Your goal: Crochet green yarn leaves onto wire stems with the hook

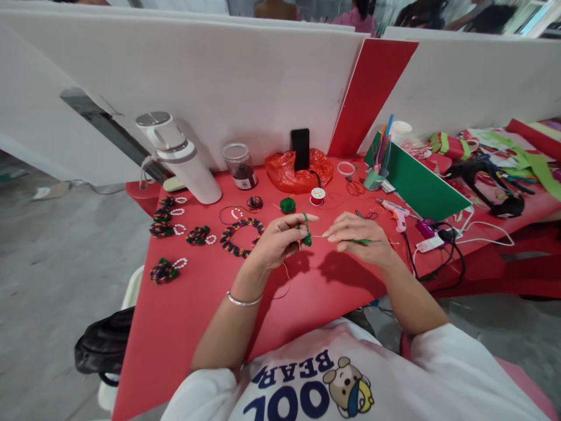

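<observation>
Between the fingers of my left hand [283, 237] is a small piece of green crochet [307, 240], with green yarn looped over a raised finger. My right hand [362, 237] grips a crochet hook [367, 241] with a green handle, its thin metal shaft pointing left at the green piece. Whether the tip sits inside a stitch is too small to tell. Just beyond my left hand lies a ball of green yarn [287, 204]. A multicoloured crocheted ring [228, 242] rests left of my left hand, partly hidden by it.
At left are crocheted pieces with bead loops [164, 271] and a white flask [193, 169]. Along the back stand a jar [241, 166], a phone [300, 149] and a red plastic bag [278, 172]. A glue gun [397, 213] and cables [456, 251] lie at right, before a green board [421, 181].
</observation>
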Tool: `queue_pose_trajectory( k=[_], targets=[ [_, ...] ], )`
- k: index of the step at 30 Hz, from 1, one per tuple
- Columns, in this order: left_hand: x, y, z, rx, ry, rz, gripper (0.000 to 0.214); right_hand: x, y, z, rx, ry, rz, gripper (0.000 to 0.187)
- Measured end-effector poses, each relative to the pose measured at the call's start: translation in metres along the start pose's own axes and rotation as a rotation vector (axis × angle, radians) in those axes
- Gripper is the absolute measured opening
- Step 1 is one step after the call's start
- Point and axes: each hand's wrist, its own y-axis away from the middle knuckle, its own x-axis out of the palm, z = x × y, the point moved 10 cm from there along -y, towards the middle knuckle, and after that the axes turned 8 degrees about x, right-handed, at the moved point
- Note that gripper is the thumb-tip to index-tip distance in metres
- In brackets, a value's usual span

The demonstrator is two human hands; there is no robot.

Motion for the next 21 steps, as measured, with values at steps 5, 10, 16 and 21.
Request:
queue_pose_trajectory(
  k=[5, 10, 16, 21],
  targets=[
    [0.004, 0.003, 0.0, 0.027, -0.083, 0.073, 0.052, -0.008, 0.001, -0.019, 0.188, -0.128, -0.015, 0.014],
    [0.004, 0.001, -0.004, 0.113, -0.127, 0.057, 0.048, 0.004, 0.02, -0.064, 0.454, -0.482, -0.268, 0.03],
    [0.006, -0.001, -0.006, 0.17, -0.195, 0.014, 0.044, 0.024, 0.033, -0.074, 0.45, -0.501, -0.535, 0.032],
    [-0.002, -0.001, -0.012, 0.247, -0.283, -0.057, 0.035, 0.012, 0.031, -0.059, 0.312, -0.303, -0.597, 0.024]
  ],
)
